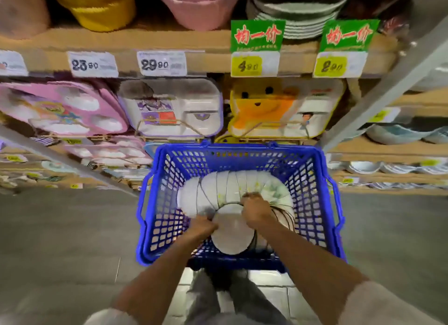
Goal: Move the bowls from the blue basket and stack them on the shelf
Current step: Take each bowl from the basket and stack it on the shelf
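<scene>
A stack of white bowls [230, 230] lying on its side is clasped at its near end by the left hand [203, 225] and right hand [254, 209], inside the blue basket [312, 179]; beyond stands the shelf [169, 43] with price tags [93, 64].

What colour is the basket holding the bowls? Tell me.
Bright blue, with a lattice of holes in its walls; the basket shows best in the head view.

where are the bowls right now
In the head view the bowls lie nested on their sides in a curved row inside the blue basket, low and centre, with the left hand and right hand gripping the nearest ones.
</scene>
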